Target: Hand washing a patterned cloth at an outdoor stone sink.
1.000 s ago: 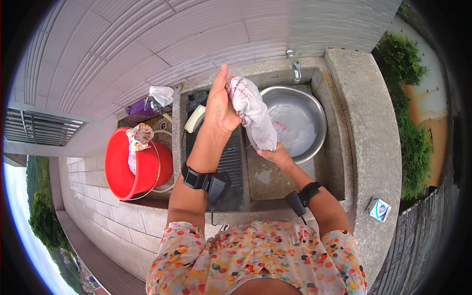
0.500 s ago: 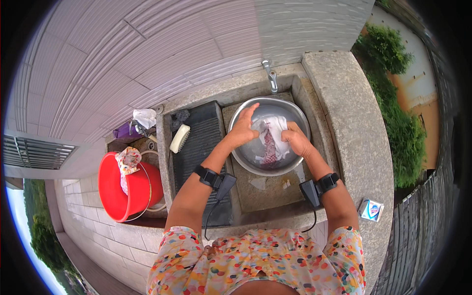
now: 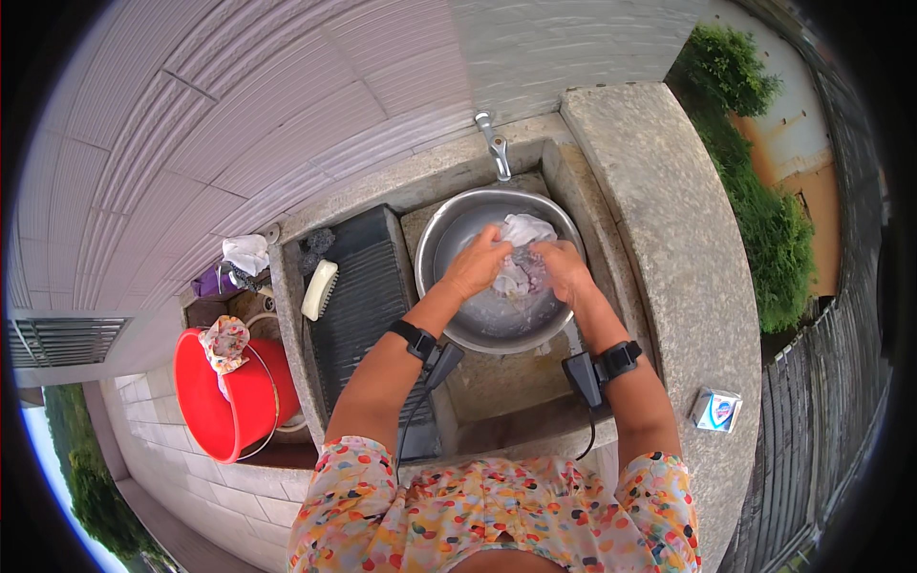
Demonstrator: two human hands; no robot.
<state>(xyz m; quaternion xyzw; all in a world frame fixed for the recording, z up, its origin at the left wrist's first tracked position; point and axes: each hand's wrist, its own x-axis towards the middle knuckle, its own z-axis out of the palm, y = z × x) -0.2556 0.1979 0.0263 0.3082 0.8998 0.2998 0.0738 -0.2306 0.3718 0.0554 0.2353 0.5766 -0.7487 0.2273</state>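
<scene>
A round metal basin (image 3: pixel 435 272) with water stands in the stone sink. In it is a wet white cloth (image 3: pixel 527 229) with a reddish patterned part, bunched up between my hands. My left hand (image 3: pixel 478 262) is closed on the cloth's left side, knuckles up. On the other side my right hand (image 3: pixel 565 271) grips the cloth too, its fingertips partly hidden by the folds. Both hands are close together over the water.
Left of the basin lies a dark ribbed washboard (image 3: pixel 358 286) bearing a white scrubbing brush (image 3: pixel 320 290) and a dark scouring pad (image 3: pixel 318 241). A red bucket (image 3: pixel 205 406) with a floral cloth (image 3: pixel 225 344) stands farther left. Behind is a metal tap (image 3: pixel 499 156); a small box (image 3: pixel 716 410) rests on the right ledge.
My left hand, open and apart from the cloth before, has closed on it. The cloth, spread out earlier, is now bunched between both hands. The whole view has shifted slightly.
</scene>
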